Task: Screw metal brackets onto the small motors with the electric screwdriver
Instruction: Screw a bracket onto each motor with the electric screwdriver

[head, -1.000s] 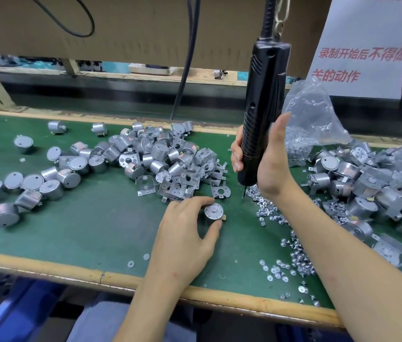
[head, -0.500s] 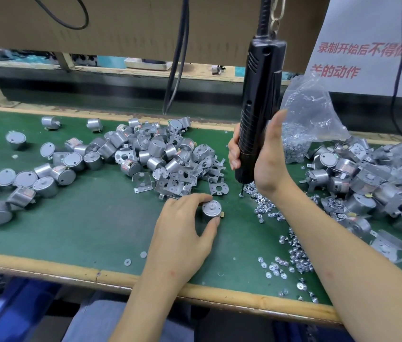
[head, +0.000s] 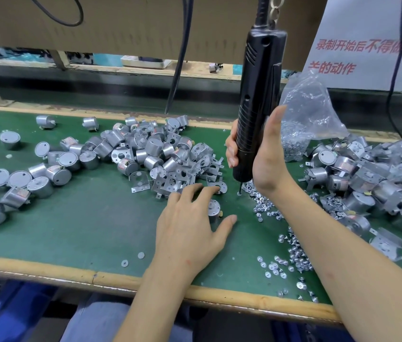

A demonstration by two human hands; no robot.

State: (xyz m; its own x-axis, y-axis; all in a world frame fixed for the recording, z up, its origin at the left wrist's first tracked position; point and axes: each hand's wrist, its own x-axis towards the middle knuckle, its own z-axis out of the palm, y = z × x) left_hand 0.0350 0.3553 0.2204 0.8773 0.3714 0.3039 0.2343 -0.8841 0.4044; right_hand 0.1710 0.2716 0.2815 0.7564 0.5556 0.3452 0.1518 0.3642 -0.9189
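Parts are being gathered, I judge: the right hand [head: 266, 159] grips the screwdriver [head: 259, 95] upright at centre frame, its tip down on one of the loose screws [head: 261, 203]. The left hand [head: 190, 225], fingers spread and holding nothing, reaches the brackets [head: 170, 183] just above it, with one motor [head: 213, 209] beside its thumb on the table [head: 84, 230]. Next, a single bracket must be seated on that motor. The brackets lie tangled with a heap [head: 145, 149] of more motors, which may hinder a clean pick

The left hand [head: 187, 233] has opened off the motor [head: 214, 211], its fingers [head: 195, 191] stretched to the brackets [head: 170, 183] (thumb splayed aside).
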